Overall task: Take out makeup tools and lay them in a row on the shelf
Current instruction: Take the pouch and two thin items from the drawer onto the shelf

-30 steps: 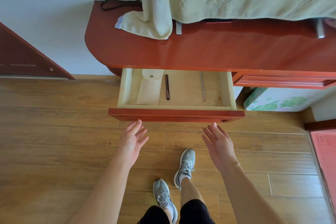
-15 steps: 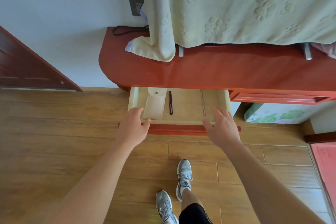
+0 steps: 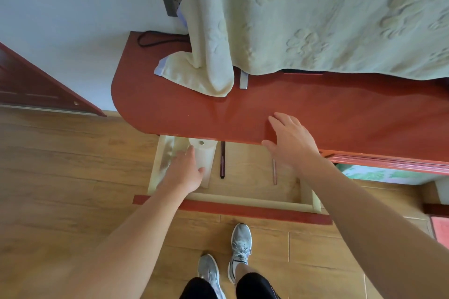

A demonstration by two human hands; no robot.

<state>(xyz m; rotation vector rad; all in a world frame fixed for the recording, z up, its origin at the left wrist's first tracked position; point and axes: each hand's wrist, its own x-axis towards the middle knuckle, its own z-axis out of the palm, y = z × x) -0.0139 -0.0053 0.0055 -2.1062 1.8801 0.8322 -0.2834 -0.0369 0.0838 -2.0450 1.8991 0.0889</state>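
An open drawer point(image 3: 230, 202) hangs out below the red wooden shelf point(image 3: 243, 114). Inside it lie a cream tube point(image 3: 205, 155) at the left, a dark brown pencil point(image 3: 222, 162) beside it and a thin pinkish stick point(image 3: 274, 173) further right. My left hand point(image 3: 183, 172) reaches into the drawer with straight fingers, touching the left side of the cream tube. My right hand point(image 3: 290, 139) lies flat with spread fingers on the shelf's front edge, above the drawer, and hides the upper end of the pinkish stick.
A pale green towel point(image 3: 303, 19) hangs down over the back of the shelf, its corner resting on the top. A silver bracket point(image 3: 243, 80) and a black cable point(image 3: 158, 37) sit near the wall. My two grey shoes point(image 3: 239, 247) stand on the wooden floor below the drawer.
I have stepped closer. My left hand moved from the drawer's front edge into the drawer onto the cream tube. My right hand rose from the drawer front onto the shelf's edge.
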